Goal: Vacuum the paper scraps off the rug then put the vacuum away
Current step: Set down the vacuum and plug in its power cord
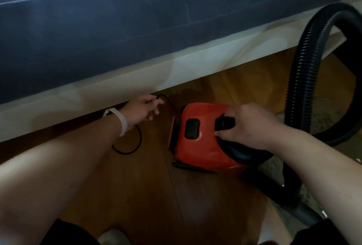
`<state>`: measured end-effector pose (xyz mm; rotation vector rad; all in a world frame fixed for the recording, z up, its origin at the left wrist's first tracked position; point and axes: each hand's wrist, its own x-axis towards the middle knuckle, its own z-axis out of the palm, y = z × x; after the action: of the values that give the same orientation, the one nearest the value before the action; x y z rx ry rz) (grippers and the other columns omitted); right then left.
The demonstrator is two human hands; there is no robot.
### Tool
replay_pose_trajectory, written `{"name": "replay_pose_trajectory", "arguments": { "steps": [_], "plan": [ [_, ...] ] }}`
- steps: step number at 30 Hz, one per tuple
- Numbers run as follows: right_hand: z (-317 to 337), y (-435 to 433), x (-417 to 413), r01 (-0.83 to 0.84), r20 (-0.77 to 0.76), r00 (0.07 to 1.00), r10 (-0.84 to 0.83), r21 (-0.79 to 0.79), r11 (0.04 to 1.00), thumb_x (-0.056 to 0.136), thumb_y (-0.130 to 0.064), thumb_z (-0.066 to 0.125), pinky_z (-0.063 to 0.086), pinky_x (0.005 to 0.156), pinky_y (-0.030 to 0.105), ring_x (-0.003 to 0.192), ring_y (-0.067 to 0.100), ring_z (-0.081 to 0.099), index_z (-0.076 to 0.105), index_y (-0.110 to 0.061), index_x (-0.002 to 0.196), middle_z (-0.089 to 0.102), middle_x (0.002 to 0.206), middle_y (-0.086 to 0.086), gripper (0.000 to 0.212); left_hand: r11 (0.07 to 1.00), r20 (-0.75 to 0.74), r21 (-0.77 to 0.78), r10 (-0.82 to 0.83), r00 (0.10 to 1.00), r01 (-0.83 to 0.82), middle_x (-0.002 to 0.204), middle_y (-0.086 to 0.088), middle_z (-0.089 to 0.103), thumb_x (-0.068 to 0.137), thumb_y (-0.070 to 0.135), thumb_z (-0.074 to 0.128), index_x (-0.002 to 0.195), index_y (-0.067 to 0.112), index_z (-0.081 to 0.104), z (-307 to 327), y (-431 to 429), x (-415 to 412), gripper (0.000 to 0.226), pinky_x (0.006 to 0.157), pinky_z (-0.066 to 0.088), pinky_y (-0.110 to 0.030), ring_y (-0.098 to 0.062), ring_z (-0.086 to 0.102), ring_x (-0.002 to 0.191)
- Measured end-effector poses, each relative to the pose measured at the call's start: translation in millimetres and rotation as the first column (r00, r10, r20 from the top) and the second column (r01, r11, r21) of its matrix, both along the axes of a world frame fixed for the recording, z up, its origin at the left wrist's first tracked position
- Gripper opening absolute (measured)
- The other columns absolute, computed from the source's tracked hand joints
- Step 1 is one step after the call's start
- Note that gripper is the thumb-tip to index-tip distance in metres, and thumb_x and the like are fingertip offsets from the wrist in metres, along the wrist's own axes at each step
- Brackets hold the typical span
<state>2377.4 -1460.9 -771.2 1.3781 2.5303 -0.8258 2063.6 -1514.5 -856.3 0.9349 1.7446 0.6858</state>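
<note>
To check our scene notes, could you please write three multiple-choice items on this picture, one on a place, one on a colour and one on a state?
1. Where does the red plastic vacuum body stand?
A. on a table
B. on the brown wooden floor beside the white bed frame
C. on a shelf

2. What colour is the ribbed flexible hose?
A. black
B. white
C. yellow

3. What does the left hand hold?
A. nothing
B. a thin black cord
C. a paper scrap

Answers:
1 B, its base rests on the boards just in front of the frame.
2 A, the hose arcs black at the right.
3 B, its fingers pinch the cord, while the right hand grips the vacuum's black handle.
</note>
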Motion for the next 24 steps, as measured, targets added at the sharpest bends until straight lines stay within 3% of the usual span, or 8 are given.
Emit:
{"name": "replay_pose_trajectory", "arguments": {
  "steps": [5,7,9,13,16,19,22,24],
  "plan": [
    [-7,6,1,0.013,-0.026,1.000,-0.014,-0.045,0.999,0.060,-0.077,0.053,0.046,0.056,0.030,0.067,0.010,0.060,0.064,-0.030,0.072,0.062,0.069,-0.011,0.050,0.900,0.012,-0.050,-0.432,0.902,0.432,0.057,0.009,0.060,0.097,0.054,0.052,0.076,0.020,0.076,48,-4,3,0.047,0.070,0.045,-0.020,-0.004,0.061,0.063],
    [-8,8,1,0.021,-0.045,0.999,-0.022,-0.029,0.999,0.052,-0.083,0.044,0.042,0.053,0.029,0.066,0.007,0.058,0.064,-0.031,0.072,0.062,0.068,-0.012,0.059,0.759,-0.124,-0.222,-0.645,0.755,0.612,0.065,0.015,0.067,0.094,0.058,0.054,0.071,0.029,0.075,49,-8,8,0.043,0.063,0.042,-0.014,0.003,0.060,0.062],
    [-10,9,2,0.018,-0.058,0.998,-0.018,-0.006,1.000,0.052,-0.085,0.042,0.036,0.050,0.027,0.064,0.005,0.055,0.062,-0.032,0.070,0.060,0.067,-0.013,0.059,0.583,-0.182,-0.408,-0.806,0.563,0.703,0.059,0.010,0.058,0.096,0.056,0.054,0.064,0.026,0.067,40,-13,13,0.045,0.057,0.040,-0.018,-0.005,0.053,0.056],
    [-11,9,1,-0.009,-0.044,0.999,0.010,0.030,0.999,0.069,-0.072,0.054,0.031,0.048,0.026,0.061,0.002,0.052,0.056,-0.033,0.067,0.058,0.065,-0.014,0.039,0.398,-0.231,-0.680,-0.913,0.336,0.615,0.070,0.008,0.053,0.099,0.050,0.052,0.084,0.018,0.067,14,-30,17,0.038,0.059,0.042,-0.025,-0.009,0.050,0.062],
    [-14,9,2,-0.011,-0.056,0.998,0.011,0.004,1.000,0.070,-0.070,0.056,0.034,0.050,0.028,0.063,0.004,0.054,0.055,-0.035,0.065,0.058,0.066,-0.014,0.036,0.484,-0.415,-0.739,-0.875,0.249,0.468,0.092,0.002,0.065,0.100,0.042,0.053,0.107,0.020,0.069,3,-35,7,0.029,0.071,0.049,-0.027,-0.017,0.064,0.087],
    [-18,9,0,-0.035,-0.060,0.998,0.034,-0.011,0.999,0.062,-0.078,0.049,0.035,0.052,0.029,0.063,0.009,0.056,0.056,-0.032,0.065,0.058,0.066,-0.011,0.046,0.627,-0.533,-0.651,-0.779,0.331,0.427,0.098,-0.008,0.065,0.106,0.033,0.046,0.115,0.016,0.068,2,-26,-4,0.030,0.059,0.038,-0.027,-0.025,0.066,0.091],
    [-24,7,0,-0.041,-0.062,0.997,0.041,0.001,0.999,0.054,-0.083,0.042,0.033,0.048,0.028,0.059,0.006,0.054,0.056,-0.029,0.064,0.057,0.062,-0.010,0.056,0.882,-0.614,-0.367,-0.468,0.635,0.294,0.087,-0.011,0.064,0.106,0.039,0.042,0.091,0.006,0.066,16,-13,-7,0.044,0.052,0.032,-0.029,-0.024,0.060,0.076],
    [-29,6,0,-0.055,-0.056,0.997,0.055,0.007,0.998,0.063,-0.078,0.050,0.031,0.046,0.026,0.057,0.004,0.053,0.055,-0.030,0.064,0.057,0.062,-0.010,0.047,0.951,-0.589,-0.206,-0.308,0.747,0.229,0.080,-0.013,0.063,0.105,0.042,0.043,0.084,0.007,0.064,30,-7,-5,0.046,0.055,0.035,-0.028,-0.026,0.059,0.071]
  ]
}}
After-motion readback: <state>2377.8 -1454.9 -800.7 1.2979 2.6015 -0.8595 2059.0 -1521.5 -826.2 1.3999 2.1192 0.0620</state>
